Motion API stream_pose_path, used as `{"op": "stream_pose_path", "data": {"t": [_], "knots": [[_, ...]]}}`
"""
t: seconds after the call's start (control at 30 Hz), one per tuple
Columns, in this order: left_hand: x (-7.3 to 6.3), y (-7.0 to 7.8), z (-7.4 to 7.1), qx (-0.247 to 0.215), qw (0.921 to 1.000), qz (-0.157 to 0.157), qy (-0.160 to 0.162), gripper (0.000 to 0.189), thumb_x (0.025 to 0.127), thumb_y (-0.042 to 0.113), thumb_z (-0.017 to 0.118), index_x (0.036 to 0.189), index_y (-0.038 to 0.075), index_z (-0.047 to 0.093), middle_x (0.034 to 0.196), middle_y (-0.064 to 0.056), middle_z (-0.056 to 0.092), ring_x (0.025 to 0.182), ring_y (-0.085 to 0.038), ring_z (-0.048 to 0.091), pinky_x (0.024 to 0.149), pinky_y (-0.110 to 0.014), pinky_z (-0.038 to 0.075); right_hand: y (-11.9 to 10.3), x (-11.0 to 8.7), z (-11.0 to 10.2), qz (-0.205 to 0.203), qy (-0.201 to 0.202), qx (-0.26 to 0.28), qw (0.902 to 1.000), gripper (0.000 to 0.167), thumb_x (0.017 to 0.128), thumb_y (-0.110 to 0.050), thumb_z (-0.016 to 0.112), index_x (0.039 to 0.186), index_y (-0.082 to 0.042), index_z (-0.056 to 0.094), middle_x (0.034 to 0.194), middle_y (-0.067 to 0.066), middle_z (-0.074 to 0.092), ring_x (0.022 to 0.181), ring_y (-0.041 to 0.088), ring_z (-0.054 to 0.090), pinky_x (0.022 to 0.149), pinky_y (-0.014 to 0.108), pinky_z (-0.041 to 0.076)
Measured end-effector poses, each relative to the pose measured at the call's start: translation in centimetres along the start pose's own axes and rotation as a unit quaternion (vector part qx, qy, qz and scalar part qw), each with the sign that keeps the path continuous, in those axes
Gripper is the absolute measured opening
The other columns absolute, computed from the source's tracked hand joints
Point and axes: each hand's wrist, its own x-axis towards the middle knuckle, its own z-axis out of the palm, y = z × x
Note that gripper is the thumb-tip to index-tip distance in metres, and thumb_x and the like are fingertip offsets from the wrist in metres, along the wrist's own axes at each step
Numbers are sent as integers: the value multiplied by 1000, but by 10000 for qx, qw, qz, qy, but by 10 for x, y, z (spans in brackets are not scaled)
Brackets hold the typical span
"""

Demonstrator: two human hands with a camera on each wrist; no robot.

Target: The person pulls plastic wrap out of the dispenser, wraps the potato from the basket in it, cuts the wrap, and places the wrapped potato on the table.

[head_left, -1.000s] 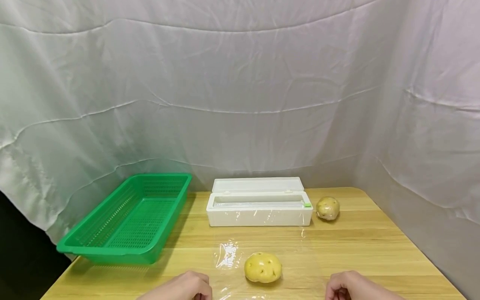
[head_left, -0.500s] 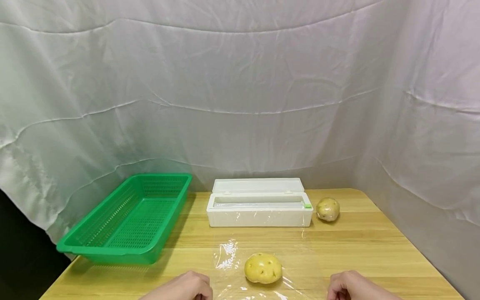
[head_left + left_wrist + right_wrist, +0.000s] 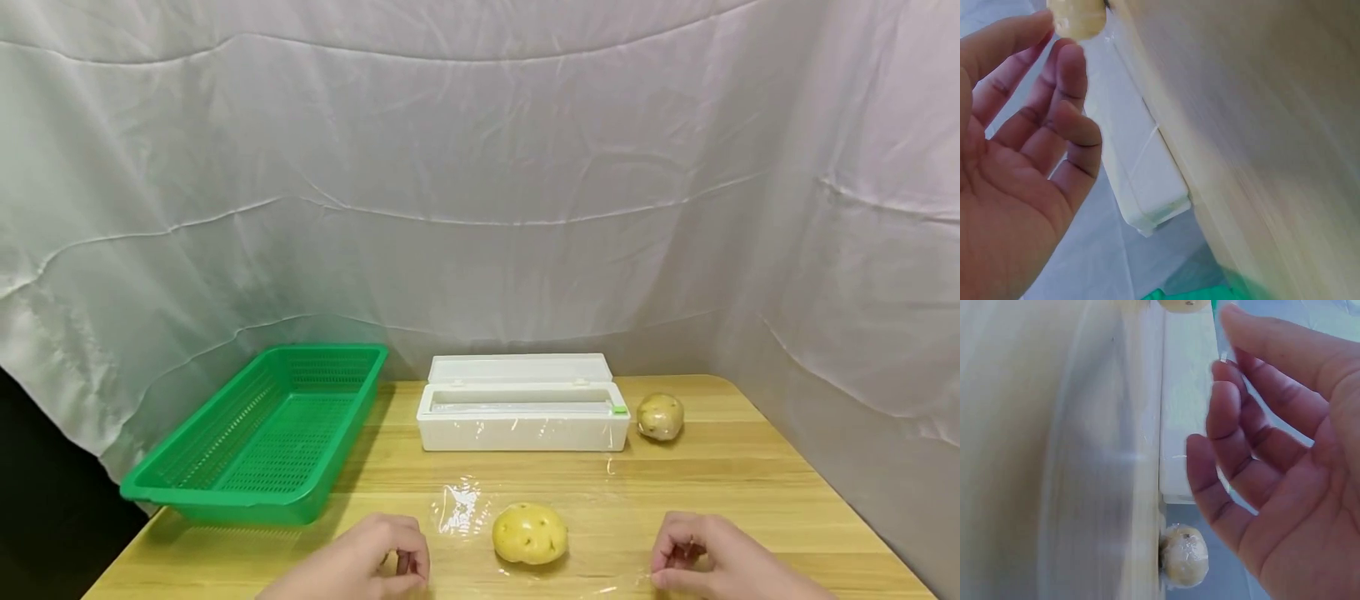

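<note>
A yellow potato (image 3: 530,534) lies on a sheet of clear plastic wrap (image 3: 459,507) spread over the table from the white box. Left of it, my left hand (image 3: 372,560) pinches the wrap's near edge between thumb and forefinger, other fingers loosely curled. On the opposite side, my right hand (image 3: 720,557) pinches the wrap likewise; a small glint shows by its fingertips in the right wrist view. The film itself is barely visible at both hands. Part of the potato (image 3: 1079,17) shows beyond the left fingertips in the left wrist view.
Behind the potato stands the white wrap dispenser box (image 3: 525,435), lid raised, with a green slider (image 3: 620,410) at its right end. A film-wrapped potato (image 3: 660,417) sits right of it. A green basket (image 3: 300,504) stands at left; grey curtains (image 3: 480,275) enclose the table.
Both hands have risen a little and turned, so thumbs and fingers show more. Glints on the wrap near the potato have shifted. The potato stays on the sheet.
</note>
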Motion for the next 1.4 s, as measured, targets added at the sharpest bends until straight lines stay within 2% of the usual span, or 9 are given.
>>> {"op": "stream_pose_path", "data": {"t": [0.13, 0.27, 0.47, 0.53, 0.83, 1.1, 1.4], "knots": [[1, -4, -5, -355, 9984, -252, 367, 11, 102, 19, 75, 93, 25, 74, 91, 17, 68, 83, 9, 57, 71, -19, 56, -2, 1, -6, -156, 321, -436, 9984, 15, 101, -11, 74, 102, -25, 70, 92, -11, 71, 83, -2, 62, 67, 22, 51], [3, -11, -6, -426, 9962, -399, 654, 11, 101, 19, 77, 94, 26, 73, 89, 17, 69, 82, 8, 58, 63, -17, 53, -1, 2, -10, -68, 614, -677, 9958, 15, 102, -14, 74, 102, -28, 69, 92, -14, 70, 85, 0, 62, 69, 22, 50], [5, -21, -5, -447, 9937, -589, 837, 10, 100, 19, 77, 93, 25, 72, 88, 15, 70, 82, 7, 59, 63, -18, 51, 5, 7, -11, -128, 852, -713, 9937, 17, 101, -8, 73, 99, -25, 69, 89, -11, 70, 82, 1, 63, 67, 23, 50], [6, -24, -4, -412, 9934, -628, 870, 11, 99, 19, 77, 93, 25, 72, 87, 14, 70, 82, 7, 59, 63, -18, 52, 6, 10, -12, -26, 837, -692, 9941, 16, 101, -9, 73, 98, -24, 69, 88, -12, 69, 82, 0, 62, 66, 22, 49], [15, -26, -6, -165, 9926, -960, 727, 16, 97, 14, 78, 88, 24, 71, 82, 18, 68, 75, 6, 59, 68, -20, 52, 8, 21, -12, 377, 744, -606, 9947, 12, 103, -14, 72, 96, -24, 70, 83, -17, 65, 76, -3, 59, 63, 22, 49], [21, -28, -6, -144, 9907, -1238, 551, 16, 97, 14, 78, 86, 23, 71, 79, 18, 68, 71, 6, 58, 66, -18, 51, 18, 29, -11, 342, 618, -611, 9956, 9, 102, -16, 74, 95, -21, 70, 82, -17, 64, 73, -6, 56, 60, 22, 49], [22, -29, -9, -195, 9878, -1495, 397, 15, 97, 13, 78, 86, 21, 71, 76, 17, 65, 69, 5, 57, 63, -18, 51, 24, 30, -13, 342, 397, -620, 9967, 9, 102, -20, 75, 94, -22, 70, 80, -18, 61, 72, -8, 52, 58, 20, 46]]}}
